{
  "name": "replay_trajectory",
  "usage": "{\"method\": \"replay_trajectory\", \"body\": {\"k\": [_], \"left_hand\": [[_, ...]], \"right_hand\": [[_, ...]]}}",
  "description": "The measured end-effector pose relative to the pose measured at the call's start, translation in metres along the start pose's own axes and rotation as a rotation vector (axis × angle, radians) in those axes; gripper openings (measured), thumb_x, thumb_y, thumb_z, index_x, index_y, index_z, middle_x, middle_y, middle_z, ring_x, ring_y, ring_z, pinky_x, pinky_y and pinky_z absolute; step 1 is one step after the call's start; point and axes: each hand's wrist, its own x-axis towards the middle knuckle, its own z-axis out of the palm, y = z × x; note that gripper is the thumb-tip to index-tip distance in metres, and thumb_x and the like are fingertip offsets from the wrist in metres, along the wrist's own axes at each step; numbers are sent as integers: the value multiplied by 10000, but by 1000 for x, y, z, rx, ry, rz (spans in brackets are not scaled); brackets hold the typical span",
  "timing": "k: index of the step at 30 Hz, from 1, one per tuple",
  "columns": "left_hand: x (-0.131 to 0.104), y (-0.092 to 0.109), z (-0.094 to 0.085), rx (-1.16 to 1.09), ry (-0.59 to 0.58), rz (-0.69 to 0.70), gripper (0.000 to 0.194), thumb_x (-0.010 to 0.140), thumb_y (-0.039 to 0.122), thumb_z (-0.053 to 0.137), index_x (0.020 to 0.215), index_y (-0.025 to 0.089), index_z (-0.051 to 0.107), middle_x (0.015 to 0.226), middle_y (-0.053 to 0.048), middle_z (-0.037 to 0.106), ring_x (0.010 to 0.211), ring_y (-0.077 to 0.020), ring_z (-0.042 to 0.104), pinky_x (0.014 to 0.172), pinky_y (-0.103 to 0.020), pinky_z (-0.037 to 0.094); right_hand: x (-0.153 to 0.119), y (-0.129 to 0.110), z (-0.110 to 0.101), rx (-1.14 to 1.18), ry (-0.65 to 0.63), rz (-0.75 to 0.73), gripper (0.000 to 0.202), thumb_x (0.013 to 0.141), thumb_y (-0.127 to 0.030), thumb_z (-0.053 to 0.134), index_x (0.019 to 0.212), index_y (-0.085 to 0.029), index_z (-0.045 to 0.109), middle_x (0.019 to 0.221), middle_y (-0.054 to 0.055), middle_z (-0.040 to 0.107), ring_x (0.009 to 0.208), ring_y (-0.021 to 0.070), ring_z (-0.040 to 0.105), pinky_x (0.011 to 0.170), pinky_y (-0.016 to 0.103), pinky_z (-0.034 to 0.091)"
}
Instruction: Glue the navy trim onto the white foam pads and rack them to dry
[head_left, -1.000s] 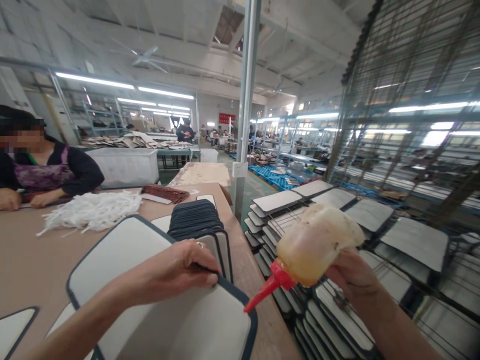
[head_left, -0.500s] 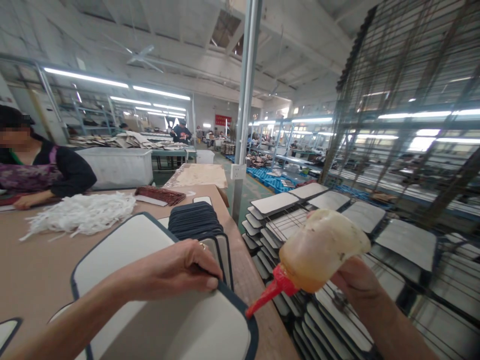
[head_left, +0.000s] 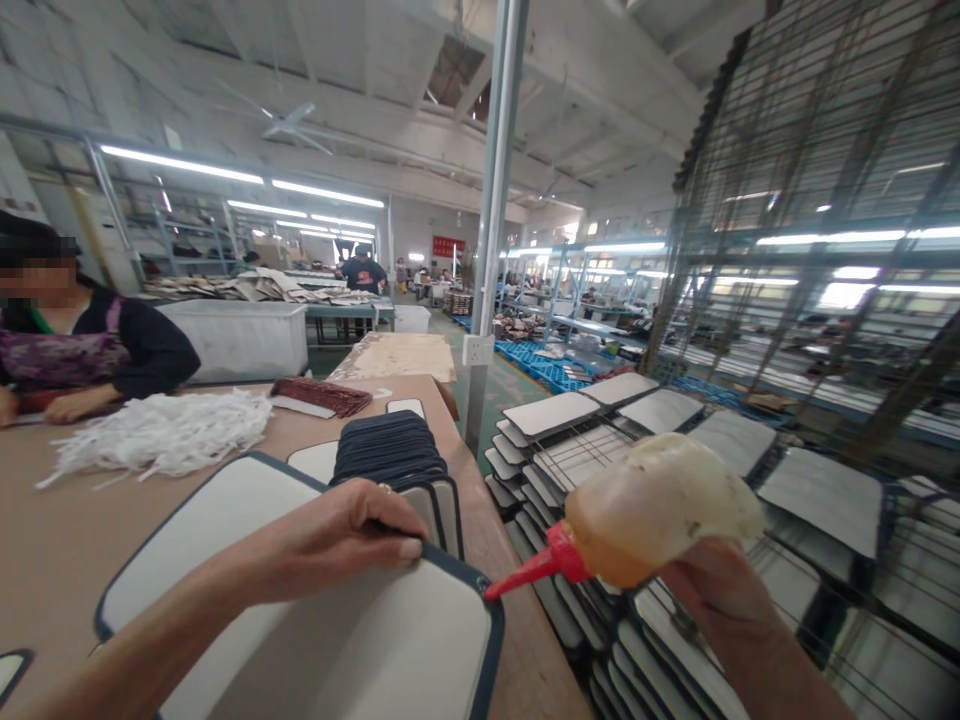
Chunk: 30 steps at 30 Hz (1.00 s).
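My left hand (head_left: pixel 367 530) pinches the upper edge of a cream panel (head_left: pixel 390 630) with a dark blue border, which is bent up over the table. Closed around a translucent squeeze bottle (head_left: pixel 652 510) is my right hand (head_left: pixel 712 580), partly hidden behind it. Amber liquid shows inside the bottle. Its red nozzle (head_left: pixel 525 575) points left and down, the tip at the panel's dark border near the upper right corner. Just beyond my left hand stands a row of dark-edged pieces (head_left: pixel 390 450).
White strips (head_left: pixel 165 430) and a brown bundle (head_left: pixel 322 393) lie on the table (head_left: pixel 60 540). A person (head_left: pixel 90 330) sits at the left. Racks of cream panels (head_left: pixel 825 495) fill the right, beyond the table edge. A metal post (head_left: pixel 491 200) rises ahead.
The panel and my left hand have shifted slightly left. The bottle is tilted flatter, and its nozzle tip has moved up and slightly left along the border.
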Motion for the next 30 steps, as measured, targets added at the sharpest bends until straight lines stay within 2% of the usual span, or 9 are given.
{"method": "replay_trajectory", "body": {"k": [3,8,11,15,22,26,30], "left_hand": [[2,-1,0,-64,-71,-112,339,863,392,495,721,121,640,651,23,441,651,-118,400,562,-215,292],[3,-12,3,-84,-38,-162,329,870,397,478,700,135,581,651,35,383,639,-109,344,554,-221,256],[3,-18,4,-53,-22,-192,346,877,434,468,725,141,573,657,37,371,641,-109,332,551,-222,247],[3,-20,4,-33,-18,-180,393,876,486,452,731,141,573,663,35,370,645,-114,333,554,-230,246],[8,-26,6,-64,-32,-180,412,875,505,450,722,146,582,648,38,348,624,-109,326,539,-233,231],[10,-28,6,-108,-19,-195,408,865,501,469,692,146,570,633,36,348,609,-105,322,524,-227,228],[12,-34,6,-179,9,-200,385,848,480,511,652,151,545,617,36,368,586,-95,320,503,-214,229]], "right_hand": [[-3,1,1,26,24,-66,446,439,-125,819,828,-318,720,732,-18,745,669,240,700,724,367,580],[-11,8,-8,59,98,-69,467,445,-96,826,854,-300,729,841,15,750,765,266,699,735,409,584],[-9,14,-19,47,65,-88,453,469,-132,848,876,-292,731,864,32,750,779,287,699,754,436,582],[-4,19,-26,29,-16,-82,462,488,-169,860,920,-268,732,828,42,753,727,289,703,721,416,592],[-15,15,-13,64,81,-22,600,428,-252,907,990,-281,701,788,-3,746,769,257,696,760,349,577],[-19,16,-15,81,116,-1,642,412,-210,906,1008,-308,689,774,-17,744,782,266,697,750,370,582],[-21,19,-18,106,111,12,694,420,-173,898,1057,-323,667,851,-16,745,781,259,698,736,368,584]]}}
